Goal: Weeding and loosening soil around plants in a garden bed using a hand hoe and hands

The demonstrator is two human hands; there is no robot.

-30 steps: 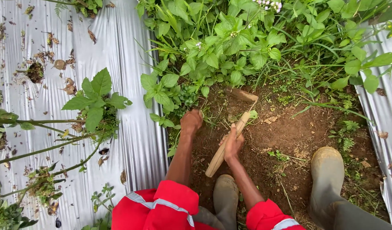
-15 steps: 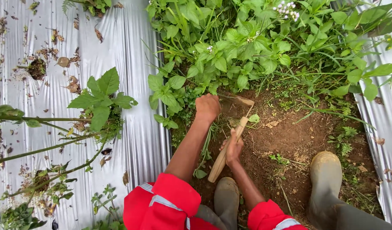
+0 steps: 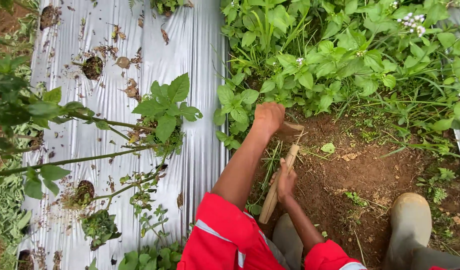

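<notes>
Left hand [image 3: 268, 116] fists weeds [image 3: 295, 70]; right hand [image 3: 285, 179] grips the hoe [image 3: 279, 182]. Best pull low, chop shallow near roots.

Only one view here: your head camera looks steeply down from above your own arms, close enough that your red sleeves [image 3: 225, 240] and grey boots [image 3: 410, 225] fill the bottom edge. It faces forward along the bare soil furrow [image 3: 370, 170], with silver plastic mulch [image 3: 190, 50] running up the left side and leafy weeds [image 3: 330, 55] across the top right.
</notes>
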